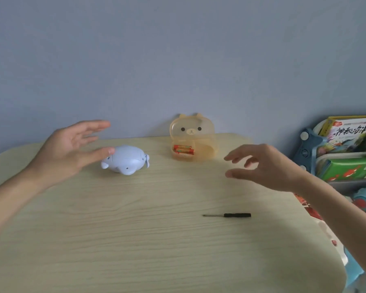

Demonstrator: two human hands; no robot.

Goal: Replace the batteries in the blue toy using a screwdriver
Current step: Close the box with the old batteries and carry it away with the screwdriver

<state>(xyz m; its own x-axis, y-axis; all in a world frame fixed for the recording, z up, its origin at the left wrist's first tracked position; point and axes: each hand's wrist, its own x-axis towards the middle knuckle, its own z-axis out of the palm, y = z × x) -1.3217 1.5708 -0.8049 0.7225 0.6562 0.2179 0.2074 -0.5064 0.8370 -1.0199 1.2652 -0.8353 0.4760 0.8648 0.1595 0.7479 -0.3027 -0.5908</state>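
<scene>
The blue toy (126, 159) sits toward the far left of the table (135, 240), resting on its side or back so that a seam on its body faces up; I judge that is where the battery cover is, though I can't make out a screw. My left hand (70, 149) is spread wide and empty just beside it, with the thumb tip in front of the toy's near end. Whether the thumb touches it I can't tell. I'd say the hand is shaped that way to close round the toy's rounded body and steady it.

Behind the toy and to the right, against the wall, stands the bear box (192, 137) with its lid tipped up. That leaves the fresh batteries (183, 149) inside in plain view and easy to reach when the time comes.

My right hand (268, 166) hangs above the table, fingers loosely curled and apart, holding nothing. The screwdriver (227, 215) lies flat on the table nearer to me, under that hand's side of the table, its tip pointing left toward the toy's side. Nothing has been opened yet, so I judge the job is only beginning: take the toy, then the screwdriver.

Off the right edge are some books (349, 134) on a rack.
</scene>
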